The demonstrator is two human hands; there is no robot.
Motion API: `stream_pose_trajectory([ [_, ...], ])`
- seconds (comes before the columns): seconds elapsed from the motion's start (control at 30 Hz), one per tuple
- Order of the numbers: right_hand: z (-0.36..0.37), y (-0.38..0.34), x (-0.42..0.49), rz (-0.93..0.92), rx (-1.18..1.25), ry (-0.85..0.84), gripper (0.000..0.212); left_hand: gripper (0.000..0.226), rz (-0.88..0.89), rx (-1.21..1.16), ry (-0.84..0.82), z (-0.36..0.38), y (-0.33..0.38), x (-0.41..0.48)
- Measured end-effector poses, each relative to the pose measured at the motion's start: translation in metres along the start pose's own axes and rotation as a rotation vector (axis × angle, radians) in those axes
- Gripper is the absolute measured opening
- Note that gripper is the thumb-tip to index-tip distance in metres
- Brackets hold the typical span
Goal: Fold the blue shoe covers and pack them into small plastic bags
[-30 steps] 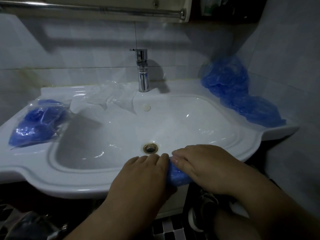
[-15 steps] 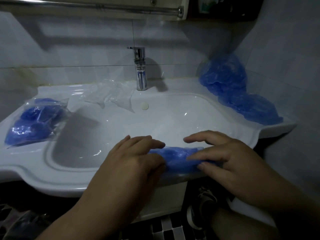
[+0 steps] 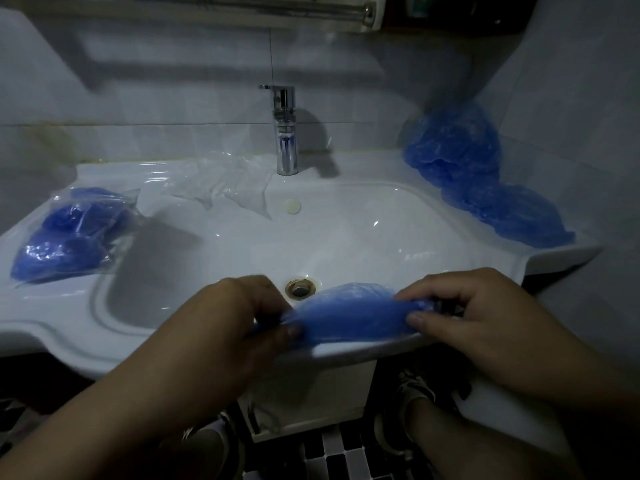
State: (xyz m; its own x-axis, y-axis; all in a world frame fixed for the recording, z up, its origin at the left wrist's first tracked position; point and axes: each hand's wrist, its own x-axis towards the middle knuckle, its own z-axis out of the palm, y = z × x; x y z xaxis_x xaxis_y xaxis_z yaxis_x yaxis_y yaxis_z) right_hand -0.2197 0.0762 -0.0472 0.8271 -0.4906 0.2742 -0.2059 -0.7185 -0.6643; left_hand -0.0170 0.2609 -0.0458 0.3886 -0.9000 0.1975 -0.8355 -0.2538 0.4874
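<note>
A person's left hand [image 3: 235,317] and right hand [image 3: 478,317] hold a single blue shoe cover [image 3: 349,313] stretched between them over the front rim of a white washbasin [image 3: 69,337]. The left hand's curled fingers and thumb pinch the cover's left end. The right hand pinches the right end between thumb and forefinger, its other fingers loosely bent above the plastic. The cover spans the gap from hand to hand as a long, crinkled band, its lower edge at the basin's front lip, just in front of the brass-ringed drain [image 3: 300,288].

Farther out, on the basin's left shoulder, clear plastic bags stuffed with blue covers [image 3: 65,237] lie in a heap. Empty clear bags [image 3: 225,183] sprawl over the back ledge, just left of a chrome tap [image 3: 285,133]. In the right rear corner, a loose pile of blue shoe covers [image 3: 460,157] is banked against the tiled wall and trails forward along the right ledge.

Below the basin, the person's shoes [image 3: 415,389] stand on a black-and-white tiled floor [image 3: 332,455]. The room is dim.
</note>
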Motion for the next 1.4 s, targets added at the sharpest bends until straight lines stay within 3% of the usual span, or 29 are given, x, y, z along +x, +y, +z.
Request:
stream_pose_trajectory([
  [0.17, 0.009, -0.002, 0.008, 0.124, 0.037, 0.076, 0.024, 0.005, -0.115, -0.136, 0.013, 0.0, 0.004, 0.004],
  [0.4, 0.029, -0.008, 0.021, 0.189, -0.29, 0.183, 0.024, 0.023, -0.31, -0.26, 0.083, 0.003, -0.007, 0.018],
  [0.57, 0.034, -0.013, 0.025, 0.188, -0.439, 0.16, 0.023, 0.026, -0.387, -0.229, 0.054, -0.007, -0.015, 0.018],
  [0.67, 0.033, -0.018, 0.026, 0.213, -0.495, 0.131, 0.022, 0.028, -0.38, -0.041, 0.275, -0.017, -0.02, 0.013],
  [0.73, 0.033, -0.02, 0.028, 0.224, -0.524, 0.109, 0.02, 0.02, -0.241, 0.053, 0.457, -0.016, -0.006, 0.007],
  [0.77, 0.033, -0.021, 0.028, 0.23, -0.536, 0.101, 0.019, 0.014, -0.153, 0.03, 0.471, -0.011, 0.008, 0.004],
  [0.83, 0.032, -0.022, 0.03, 0.24, -0.557, 0.095, 0.018, 0.023, 0.002, 0.046, 0.312, 0.007, 0.029, -0.002],
  [0.9, 0.033, -0.021, 0.033, 0.253, -0.582, 0.085, 0.018, 0.054, 0.138, 0.23, 0.089, 0.031, 0.035, -0.005],
  [0.97, 0.033, -0.019, 0.035, 0.26, -0.591, 0.068, 0.018, 0.076, 0.154, 0.391, -0.045, 0.044, 0.028, -0.003],
  [1.03, 0.031, -0.018, 0.037, 0.264, -0.566, 0.046, 0.021, 0.087, 0.104, 0.401, -0.158, 0.042, 0.029, -0.002],
  [1.27, 0.025, -0.012, 0.037, 0.276, -0.566, 0.044, 0.023, 0.104, 0.097, 0.469, -0.173, 0.046, 0.032, -0.005],
  [1.33, 0.027, -0.016, 0.033, 0.221, -0.644, 0.194, 0.023, 0.1, 0.112, 0.454, -0.156, 0.045, 0.032, -0.004],
  [1.4, 0.031, -0.027, 0.026, 0.003, -0.641, 0.332, 0.023, 0.094, 0.128, 0.44, -0.165, 0.045, 0.031, -0.006],
])
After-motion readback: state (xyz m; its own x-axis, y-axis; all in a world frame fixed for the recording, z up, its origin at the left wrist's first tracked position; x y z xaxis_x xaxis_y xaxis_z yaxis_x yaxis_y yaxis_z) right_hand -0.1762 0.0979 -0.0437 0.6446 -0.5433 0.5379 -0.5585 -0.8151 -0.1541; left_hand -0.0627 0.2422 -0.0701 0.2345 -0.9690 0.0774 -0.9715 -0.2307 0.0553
